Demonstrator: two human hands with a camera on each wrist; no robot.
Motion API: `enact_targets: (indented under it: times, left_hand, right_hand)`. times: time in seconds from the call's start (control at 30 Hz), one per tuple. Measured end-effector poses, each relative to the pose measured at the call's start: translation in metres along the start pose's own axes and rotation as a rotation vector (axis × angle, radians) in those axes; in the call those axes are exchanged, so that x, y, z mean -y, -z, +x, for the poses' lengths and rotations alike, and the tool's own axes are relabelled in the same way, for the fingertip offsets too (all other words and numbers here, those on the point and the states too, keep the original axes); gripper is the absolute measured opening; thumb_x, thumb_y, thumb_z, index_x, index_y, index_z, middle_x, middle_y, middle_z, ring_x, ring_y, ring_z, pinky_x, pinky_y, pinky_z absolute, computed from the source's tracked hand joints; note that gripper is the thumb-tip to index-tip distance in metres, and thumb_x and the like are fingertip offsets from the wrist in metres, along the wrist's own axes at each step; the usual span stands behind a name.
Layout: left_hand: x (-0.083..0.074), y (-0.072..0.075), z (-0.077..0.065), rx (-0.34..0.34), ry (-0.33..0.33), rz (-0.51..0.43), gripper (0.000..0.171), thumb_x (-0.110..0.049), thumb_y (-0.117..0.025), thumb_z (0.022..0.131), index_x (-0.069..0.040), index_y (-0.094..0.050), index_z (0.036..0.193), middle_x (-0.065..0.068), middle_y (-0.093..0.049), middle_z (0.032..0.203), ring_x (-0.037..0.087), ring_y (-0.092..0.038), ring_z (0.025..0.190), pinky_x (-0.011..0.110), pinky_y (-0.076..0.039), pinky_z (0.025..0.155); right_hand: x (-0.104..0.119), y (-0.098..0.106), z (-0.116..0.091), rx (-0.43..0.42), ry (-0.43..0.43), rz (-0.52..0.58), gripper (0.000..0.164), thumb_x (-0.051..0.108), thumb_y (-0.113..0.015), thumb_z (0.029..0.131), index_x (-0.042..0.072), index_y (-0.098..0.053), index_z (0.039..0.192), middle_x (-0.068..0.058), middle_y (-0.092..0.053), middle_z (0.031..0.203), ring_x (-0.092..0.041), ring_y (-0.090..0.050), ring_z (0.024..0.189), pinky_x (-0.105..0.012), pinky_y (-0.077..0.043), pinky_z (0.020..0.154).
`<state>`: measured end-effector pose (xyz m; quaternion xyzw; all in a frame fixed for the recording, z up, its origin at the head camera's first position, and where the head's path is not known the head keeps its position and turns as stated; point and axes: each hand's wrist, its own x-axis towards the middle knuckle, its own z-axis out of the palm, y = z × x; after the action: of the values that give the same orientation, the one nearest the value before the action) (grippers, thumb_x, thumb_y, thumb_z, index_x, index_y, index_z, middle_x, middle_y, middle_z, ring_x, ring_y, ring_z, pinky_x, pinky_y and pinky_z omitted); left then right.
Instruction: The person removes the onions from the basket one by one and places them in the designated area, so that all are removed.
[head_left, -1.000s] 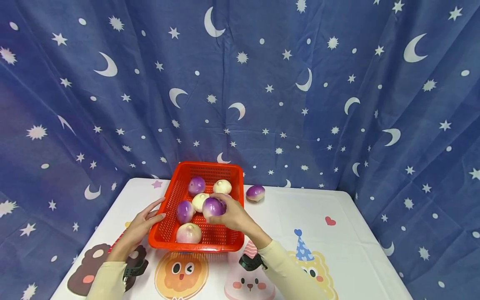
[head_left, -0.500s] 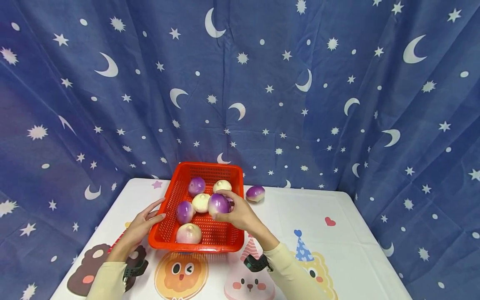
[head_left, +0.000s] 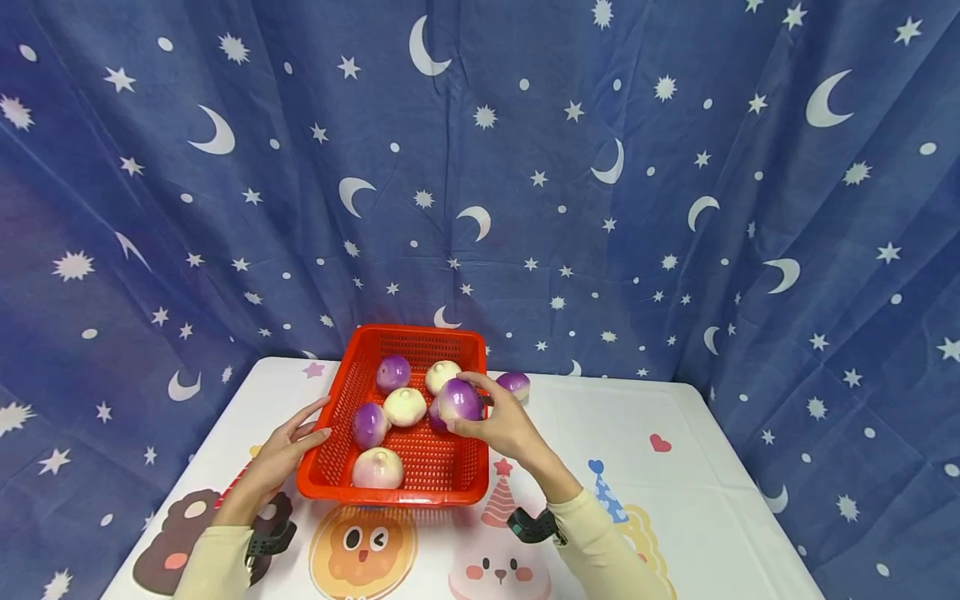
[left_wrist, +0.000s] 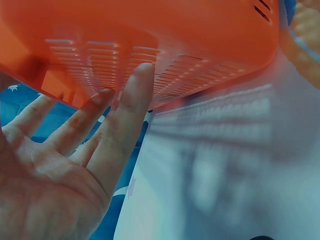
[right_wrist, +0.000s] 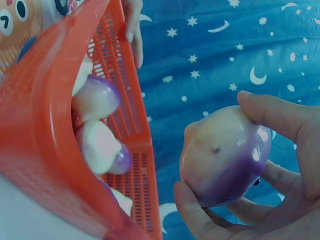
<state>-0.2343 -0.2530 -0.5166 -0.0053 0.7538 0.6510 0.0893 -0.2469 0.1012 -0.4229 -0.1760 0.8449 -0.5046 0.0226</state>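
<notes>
In the head view, my right hand [head_left: 506, 425] grips a purple-and-white turnip [head_left: 460, 400] over the right side of the red basket [head_left: 390, 497]. The right wrist view shows this turnip [right_wrist: 220, 155] held between thumb and fingertips, raised beside the basket rim. My left hand [head_left: 281, 454] rests at the basket's left side. Its fingers lie nearly straight against the slotted wall in the left wrist view. Inside the basket are several turnips, among them a pale one [head_left: 405, 407] in the middle and a purple one [head_left: 371, 425] at the left. Another purple one is partly hidden behind the held turnip.
One more purple turnip [head_left: 514, 384] lies on the table to the right of the basket, partly covered by my right hand. The white tablecloth [head_left: 705, 483] has cartoon prints. A blue curtain [head_left: 600, 208] with moons and stars hangs behind the table.
My right hand has moved right and up with its turnip, uncovering more of the basket floor and a purple turnip beneath. The left hand has stayed in place.
</notes>
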Motion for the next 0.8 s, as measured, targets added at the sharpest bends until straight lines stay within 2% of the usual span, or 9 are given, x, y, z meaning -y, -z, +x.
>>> enact_targets:
  times: [0.27,0.8]
  left_hand:
    - [0.0,0.0,-0.001,-0.009,0.002,0.013,0.067,-0.024,-0.057,0.099,-0.024,-0.023,0.157,0.03,-0.039,0.15,0.042,-0.059,0.122,0.047,-0.058,0.088]
    - [0.002,0.001,0.0,-0.003,0.002,0.003,0.067,-0.025,-0.057,0.099,-0.024,-0.023,0.157,0.03,-0.039,0.15,0.042,-0.059,0.121,0.047,-0.058,0.089]
  right_hand:
    - [-0.012,0.011,-0.004,-0.036,-0.017,0.019,0.066,0.017,-0.084,0.075,0.023,-0.056,0.135,-0.007,-0.059,0.134,-0.031,-0.061,0.113,-0.046,-0.056,0.091]
    - [-0.045,0.033,-0.013,-0.114,-0.12,0.038,0.067,0.018,-0.084,0.076,0.028,-0.056,0.136,-0.006,-0.054,0.14,-0.033,-0.059,0.117,-0.046,-0.058,0.089]
